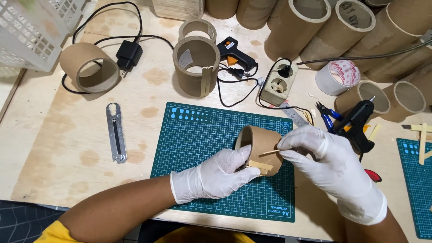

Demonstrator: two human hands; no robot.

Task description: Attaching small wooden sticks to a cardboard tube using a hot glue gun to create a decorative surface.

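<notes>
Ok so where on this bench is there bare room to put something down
Bare wood lies left of the green cutting mat, around the metal cutter, below the cardboard ring. The mat's upper left is free too. The back right is crowded with tubes, glue guns and a power strip.

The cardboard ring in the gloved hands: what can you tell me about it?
The cardboard ring is a short, brown, thick-walled tube section lying on its side above the green cutting mat. Pale flat wooden sticks lie against its outer wall. The left hand grips it; the right hand presses another thin stick against it.
</notes>
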